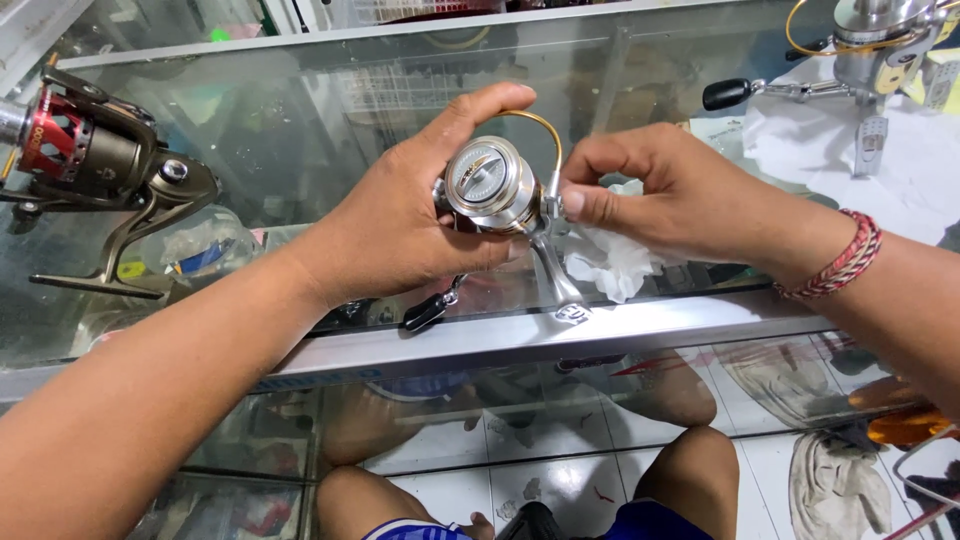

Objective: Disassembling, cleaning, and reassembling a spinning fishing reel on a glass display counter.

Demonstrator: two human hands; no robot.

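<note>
My left hand (400,225) grips a silver spinning fishing reel (492,185) over a glass counter, thumb and fingers wrapped around its body, spool facing me. A gold bail wire (540,125) arcs over the spool. My right hand (665,190) pinches the reel's right side near the bail arm with thumb and forefinger, and holds a crumpled white tissue (612,262) under the palm. The reel's foot (565,300) points down toward the counter's front edge, and its black handle knob (425,312) hangs below my left hand.
A bronze and red reel (95,160) stands on the glass counter (300,130) at left. Another silver reel (875,60) with a black knob sits on white paper (900,170) at far right. The counter's metal front edge (480,345) runs across; my knees and rags show below.
</note>
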